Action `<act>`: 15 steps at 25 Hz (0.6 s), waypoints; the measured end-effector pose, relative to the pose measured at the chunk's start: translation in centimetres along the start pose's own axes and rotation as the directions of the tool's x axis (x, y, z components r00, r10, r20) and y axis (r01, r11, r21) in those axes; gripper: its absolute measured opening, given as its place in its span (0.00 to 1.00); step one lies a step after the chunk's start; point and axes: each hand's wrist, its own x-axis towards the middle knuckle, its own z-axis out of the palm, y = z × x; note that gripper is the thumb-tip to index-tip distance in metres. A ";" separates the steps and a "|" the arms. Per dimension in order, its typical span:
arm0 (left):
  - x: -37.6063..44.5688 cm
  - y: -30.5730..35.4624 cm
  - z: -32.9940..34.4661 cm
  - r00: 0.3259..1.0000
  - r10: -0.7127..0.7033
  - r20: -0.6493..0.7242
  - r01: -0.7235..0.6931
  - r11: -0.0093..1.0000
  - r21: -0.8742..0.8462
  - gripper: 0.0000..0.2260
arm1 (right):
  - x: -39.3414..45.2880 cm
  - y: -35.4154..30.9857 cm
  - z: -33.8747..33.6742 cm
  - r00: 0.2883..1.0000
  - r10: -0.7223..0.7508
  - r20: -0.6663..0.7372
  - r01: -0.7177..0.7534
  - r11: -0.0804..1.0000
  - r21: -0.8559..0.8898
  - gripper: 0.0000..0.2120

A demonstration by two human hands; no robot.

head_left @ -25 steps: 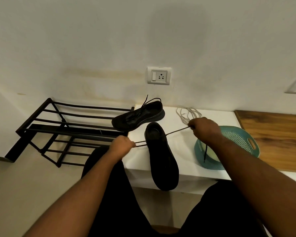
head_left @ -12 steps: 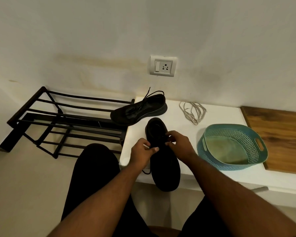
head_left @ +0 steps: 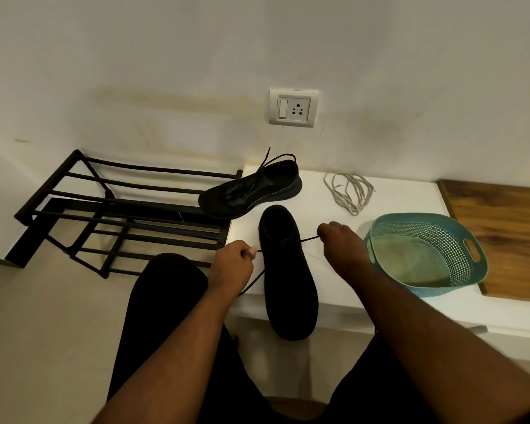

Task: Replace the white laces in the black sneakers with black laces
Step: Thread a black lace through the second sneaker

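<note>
Altogether, the count: two black sneakers, one loose bundle of white laces, one teal basket, one black rack, one wall socket, two hands.
Near sneaker [head_left: 289, 276]: stands at frame centre on the white bench top [head_left: 343, 289], its toe hanging over the front edge toward the camera; a black lace [head_left: 309, 239] runs out of it to both sides.
Far sneaker [head_left: 251, 191]: lies above the near one, partly on the bench top and partly on the rack, with black lacing whose loose ends rise at its heel end.
White laces [head_left: 349, 192]: a tangled bundle on the bench top, upper right of the near sneaker, apart from both shoes.
Left hand [head_left: 231, 267]: just left of the near sneaker, fingers curled, thumb and fingers pinching one end of the black lace, which also trails down below the hand.
Right hand [head_left: 341, 244]: just right of the sneaker, fingers curled into a fist round the other end of the lace, drawn taut to the shoe.
Teal basket [head_left: 459, 237]: perforated plastic, at centre right, touching the right wrist's far side.
Black rack [head_left: 120, 209]: metal bars, at centre left, against the bench.
Surface and room: white bench top, a wooden panel [head_left: 508, 228] at the right edge, a pale stained wall with a switch-and-socket plate [head_left: 292, 108] at upper centre, pale floor at lower left.
</note>
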 end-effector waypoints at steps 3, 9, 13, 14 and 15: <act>-0.3 0.5 0.3 1.000 -0.001 0.014 0.000 0.998 0.055 0.13 | -0.2 0.4 0.0 0.998 0.055 0.024 -0.052 0.992 -0.112 0.12; -0.5 1.0 -4.3 0.850 -0.079 0.521 0.342 0.834 -0.433 0.16 | -0.7 0.7 -0.6 0.939 0.343 0.018 -0.320 0.856 0.405 0.09; 0.0 2.3 -7.1 0.876 0.124 0.466 0.352 0.497 -0.793 0.13 | -0.5 -1.3 -1.6 0.866 0.461 0.195 -0.401 0.407 0.821 0.04; -0.1 2.2 -6.9 0.898 0.100 0.429 0.344 0.448 -0.825 0.13 | -0.3 -1.6 -1.8 0.853 0.469 0.230 -0.403 0.311 0.860 0.05; -0.2 2.2 -6.4 0.919 0.055 0.390 0.337 0.404 -0.851 0.13 | -0.2 -1.9 -2.1 0.843 0.470 0.262 -0.404 0.233 0.884 0.05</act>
